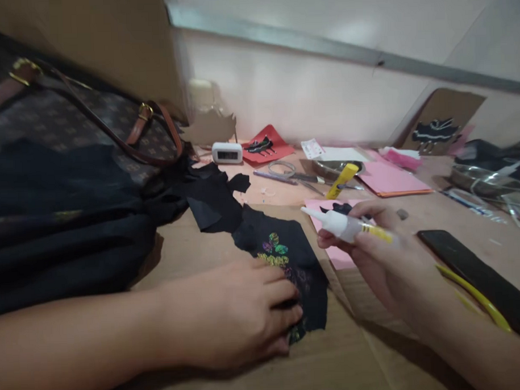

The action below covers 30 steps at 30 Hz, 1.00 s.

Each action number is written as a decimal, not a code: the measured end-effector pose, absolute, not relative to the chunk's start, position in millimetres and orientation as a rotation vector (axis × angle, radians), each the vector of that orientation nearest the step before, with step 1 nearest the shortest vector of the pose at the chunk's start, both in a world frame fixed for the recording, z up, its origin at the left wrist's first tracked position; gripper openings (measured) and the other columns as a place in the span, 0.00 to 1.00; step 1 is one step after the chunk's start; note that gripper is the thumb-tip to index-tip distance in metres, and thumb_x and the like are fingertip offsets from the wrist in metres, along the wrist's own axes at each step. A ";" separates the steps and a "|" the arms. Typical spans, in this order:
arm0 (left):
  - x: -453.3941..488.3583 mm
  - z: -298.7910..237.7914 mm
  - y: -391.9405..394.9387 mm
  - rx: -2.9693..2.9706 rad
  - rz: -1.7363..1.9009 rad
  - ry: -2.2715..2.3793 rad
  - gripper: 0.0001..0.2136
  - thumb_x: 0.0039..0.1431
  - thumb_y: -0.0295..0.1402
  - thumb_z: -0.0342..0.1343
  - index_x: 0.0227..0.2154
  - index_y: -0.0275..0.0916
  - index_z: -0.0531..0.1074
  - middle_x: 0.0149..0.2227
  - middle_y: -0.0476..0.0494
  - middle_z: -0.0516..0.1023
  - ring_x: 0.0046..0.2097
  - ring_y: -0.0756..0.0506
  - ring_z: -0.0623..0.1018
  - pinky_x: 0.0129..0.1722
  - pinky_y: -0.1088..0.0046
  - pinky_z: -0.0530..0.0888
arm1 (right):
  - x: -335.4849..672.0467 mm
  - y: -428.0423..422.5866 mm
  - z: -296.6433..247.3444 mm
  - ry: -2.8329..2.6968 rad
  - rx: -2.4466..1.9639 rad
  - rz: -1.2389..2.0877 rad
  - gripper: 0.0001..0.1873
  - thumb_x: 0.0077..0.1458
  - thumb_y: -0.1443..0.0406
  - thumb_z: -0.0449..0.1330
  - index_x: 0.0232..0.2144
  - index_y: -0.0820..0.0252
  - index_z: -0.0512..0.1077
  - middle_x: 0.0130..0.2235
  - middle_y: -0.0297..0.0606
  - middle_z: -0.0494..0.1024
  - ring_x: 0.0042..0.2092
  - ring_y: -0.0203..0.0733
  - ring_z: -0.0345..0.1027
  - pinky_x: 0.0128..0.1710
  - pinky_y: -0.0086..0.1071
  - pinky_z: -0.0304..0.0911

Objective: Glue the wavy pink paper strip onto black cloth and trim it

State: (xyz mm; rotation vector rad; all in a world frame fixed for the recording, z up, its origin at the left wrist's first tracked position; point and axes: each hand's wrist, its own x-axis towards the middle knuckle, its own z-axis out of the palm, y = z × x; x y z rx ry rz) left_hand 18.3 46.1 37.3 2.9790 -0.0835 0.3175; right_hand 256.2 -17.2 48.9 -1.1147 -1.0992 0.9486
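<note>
My left hand [247,312] rests on a piece of black cloth [306,233], its fingers bent and close together over the fabric. Shiny coloured leaf shapes [274,245] and gold trim decorate this cloth, partly covered by the fingers. Just to the right, my right hand [372,242] grips a small glue bottle [348,226] with a white pointed nozzle and yellow print. The nozzle points left, raised over the cloth's right side. Behind the bottle lies a pink card [339,259] with a black piece on it, partly hidden by my right hand.
A patterned handbag [113,137] and dark fabric [65,224] fill the left. Further back stand a small digital clock [227,153], a red card [271,149] with a black decorated piece, and a yellow glue stick [342,181]. Pink sheets [391,176] and a black phone-like slab [480,278] lie right.
</note>
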 end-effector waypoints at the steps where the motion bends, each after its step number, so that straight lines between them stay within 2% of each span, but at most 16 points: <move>1: 16.9 38.9 43.5 3.013 0.298 -0.077 0.19 0.69 0.42 0.53 0.54 0.35 0.75 0.50 0.35 0.80 0.51 0.39 0.78 0.50 0.65 0.74 | 258.4 -16.0 48.1 -1.133 -1.171 0.971 0.14 0.56 0.59 0.70 0.38 0.49 0.68 0.39 0.30 0.81 0.43 0.42 0.77 0.44 0.34 0.69; 4: 13.8 44.2 38.0 3.083 0.235 -0.072 0.21 0.69 0.43 0.53 0.58 0.36 0.72 0.54 0.36 0.79 0.53 0.40 0.77 0.51 0.65 0.73 | 260.2 -13.5 45.6 -1.163 -1.305 1.002 0.16 0.55 0.61 0.70 0.35 0.51 0.65 0.42 0.31 0.80 0.46 0.40 0.75 0.40 0.29 0.68; 6: 13.2 47.8 36.4 3.099 0.204 -0.075 0.20 0.69 0.42 0.53 0.58 0.37 0.71 0.55 0.36 0.78 0.54 0.40 0.77 0.52 0.66 0.73 | 258.4 -12.4 43.3 -1.157 -1.362 0.993 0.16 0.55 0.61 0.70 0.41 0.49 0.66 0.43 0.32 0.79 0.46 0.41 0.75 0.42 0.31 0.69; 9: 13.4 52.0 36.3 3.091 0.188 -0.061 0.20 0.69 0.41 0.54 0.59 0.38 0.71 0.54 0.37 0.79 0.54 0.41 0.77 0.52 0.66 0.73 | 256.8 -5.3 40.9 -1.244 -1.397 1.019 0.23 0.56 0.58 0.67 0.52 0.48 0.65 0.46 0.37 0.80 0.49 0.46 0.75 0.47 0.38 0.70; 12: 13.6 54.8 36.7 3.077 0.160 -0.045 0.19 0.69 0.40 0.55 0.59 0.39 0.71 0.54 0.37 0.78 0.54 0.40 0.77 0.52 0.65 0.73 | 259.5 18.6 45.9 -1.512 -1.416 0.870 0.16 0.59 0.58 0.63 0.47 0.52 0.66 0.48 0.40 0.79 0.51 0.48 0.74 0.53 0.44 0.69; 15: 12.8 56.1 35.9 3.066 0.155 -0.045 0.19 0.69 0.40 0.55 0.58 0.39 0.72 0.55 0.37 0.78 0.56 0.40 0.77 0.53 0.66 0.73 | 262.3 60.8 56.1 -1.620 -1.470 0.606 0.11 0.60 0.61 0.62 0.41 0.53 0.64 0.48 0.41 0.79 0.51 0.49 0.74 0.53 0.46 0.68; 19: 11.5 54.2 33.3 3.112 0.144 -0.047 0.20 0.70 0.41 0.52 0.60 0.37 0.70 0.60 0.38 0.75 0.58 0.40 0.76 0.58 0.65 0.70 | 262.4 120.0 55.7 -1.593 -1.624 0.409 0.13 0.58 0.66 0.66 0.44 0.58 0.68 0.43 0.40 0.78 0.44 0.47 0.73 0.50 0.49 0.68; 22: 11.3 51.1 32.0 3.184 0.190 -0.081 0.23 0.71 0.43 0.50 0.60 0.33 0.69 0.61 0.36 0.74 0.59 0.38 0.75 0.61 0.64 0.68 | 262.1 145.9 40.4 -1.555 -1.700 0.352 0.14 0.63 0.63 0.63 0.49 0.61 0.71 0.47 0.41 0.76 0.45 0.45 0.73 0.47 0.45 0.71; 25: 11.6 49.3 30.5 3.204 0.221 -0.078 0.22 0.71 0.43 0.50 0.60 0.33 0.69 0.60 0.35 0.75 0.59 0.38 0.75 0.59 0.63 0.69 | 263.7 151.9 26.9 -1.566 -1.685 0.411 0.16 0.65 0.61 0.62 0.53 0.61 0.71 0.50 0.42 0.76 0.45 0.44 0.74 0.44 0.43 0.74; 30: 9.8 46.3 23.6 3.226 0.209 -0.049 0.20 0.70 0.38 0.50 0.61 0.37 0.68 0.61 0.32 0.74 0.59 0.36 0.75 0.58 0.60 0.70 | 274.0 138.3 31.1 -1.571 -1.609 0.483 0.23 0.62 0.61 0.65 0.57 0.60 0.68 0.53 0.45 0.76 0.50 0.49 0.74 0.50 0.48 0.72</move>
